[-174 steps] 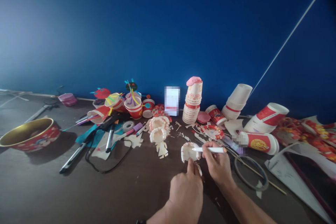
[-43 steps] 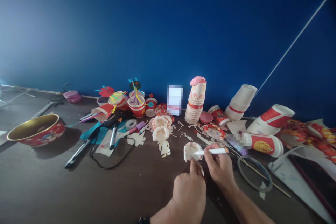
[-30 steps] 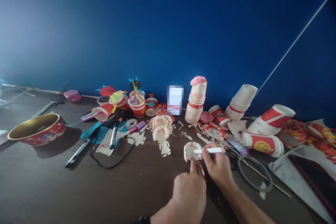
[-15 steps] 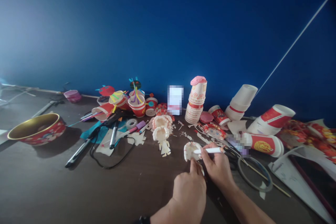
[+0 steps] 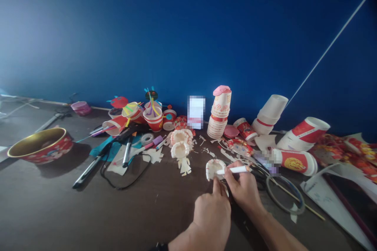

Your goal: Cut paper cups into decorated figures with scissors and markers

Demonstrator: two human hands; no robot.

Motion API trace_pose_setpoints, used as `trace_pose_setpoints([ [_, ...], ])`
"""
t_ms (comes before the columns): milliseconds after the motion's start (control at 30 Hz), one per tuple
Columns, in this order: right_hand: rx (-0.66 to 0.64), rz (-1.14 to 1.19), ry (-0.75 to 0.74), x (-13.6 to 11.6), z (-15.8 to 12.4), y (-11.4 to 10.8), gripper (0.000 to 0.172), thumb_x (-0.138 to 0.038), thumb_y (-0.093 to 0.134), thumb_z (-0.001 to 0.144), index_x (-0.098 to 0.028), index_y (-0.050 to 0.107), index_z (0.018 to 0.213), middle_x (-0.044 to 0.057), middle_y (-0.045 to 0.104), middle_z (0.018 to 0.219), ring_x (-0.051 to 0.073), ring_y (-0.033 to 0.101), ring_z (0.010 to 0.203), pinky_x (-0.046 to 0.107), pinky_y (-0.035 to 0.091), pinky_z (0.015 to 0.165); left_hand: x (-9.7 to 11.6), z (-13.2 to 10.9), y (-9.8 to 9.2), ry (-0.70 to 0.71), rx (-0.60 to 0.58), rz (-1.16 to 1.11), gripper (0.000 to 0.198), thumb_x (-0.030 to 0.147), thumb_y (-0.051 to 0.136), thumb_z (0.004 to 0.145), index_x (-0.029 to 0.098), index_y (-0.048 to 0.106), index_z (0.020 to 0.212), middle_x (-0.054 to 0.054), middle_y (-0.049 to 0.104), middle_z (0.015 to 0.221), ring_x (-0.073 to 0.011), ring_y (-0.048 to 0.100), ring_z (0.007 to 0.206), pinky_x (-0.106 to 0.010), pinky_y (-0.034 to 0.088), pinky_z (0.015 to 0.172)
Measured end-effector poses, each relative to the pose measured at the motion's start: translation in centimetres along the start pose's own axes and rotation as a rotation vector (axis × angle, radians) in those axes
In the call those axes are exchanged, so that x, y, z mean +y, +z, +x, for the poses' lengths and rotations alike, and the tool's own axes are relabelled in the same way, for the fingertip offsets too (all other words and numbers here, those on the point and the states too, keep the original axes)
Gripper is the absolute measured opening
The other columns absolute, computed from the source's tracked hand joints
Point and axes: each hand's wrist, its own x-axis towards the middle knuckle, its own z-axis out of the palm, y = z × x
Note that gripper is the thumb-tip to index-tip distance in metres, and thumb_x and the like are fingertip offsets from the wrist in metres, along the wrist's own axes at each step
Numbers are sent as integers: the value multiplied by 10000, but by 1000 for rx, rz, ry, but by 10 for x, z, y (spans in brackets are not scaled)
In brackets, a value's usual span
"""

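Observation:
A white paper cup cutout (image 5: 211,168) with a curled, scalloped rim lies on the dark table in front of me. My left hand (image 5: 212,215) presses its lower edge down with extended fingertips, the other fingers curled under. A white marker (image 5: 237,170) is pinched in my right hand (image 5: 244,188), its tip at the inside of the cutout. Part of the cutout is hidden beneath my fingers. Just left of it lie two similar curled cup pieces, the nearer one (image 5: 180,150) joined to a small paper figure (image 5: 185,166).
Stacked paper cups (image 5: 218,126) stand by the blue wall, with more cups (image 5: 297,161) tipped at the right. A roll of tape (image 5: 285,195) and a tablet-like device (image 5: 350,200) lie right of my hands. At left sit a red-gold bowl (image 5: 50,153) and a pen-shaped tool (image 5: 91,170).
Both hands stay almost in place. The marker has shifted very slightly to the left within the cutout, and the whole view has moved a little.

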Motion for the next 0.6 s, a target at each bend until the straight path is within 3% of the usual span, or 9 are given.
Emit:
trace_pose_setpoints([
  [600,36,-67,41,0,1,0,197,-349,435,798,-195,486,686,23,618,538,170,595,484,224,424,471,0,0,1,-3,23,7,443,120,378,800,116,428,1240,-212,420,1274,-193,638,614,-293,514,502],
])
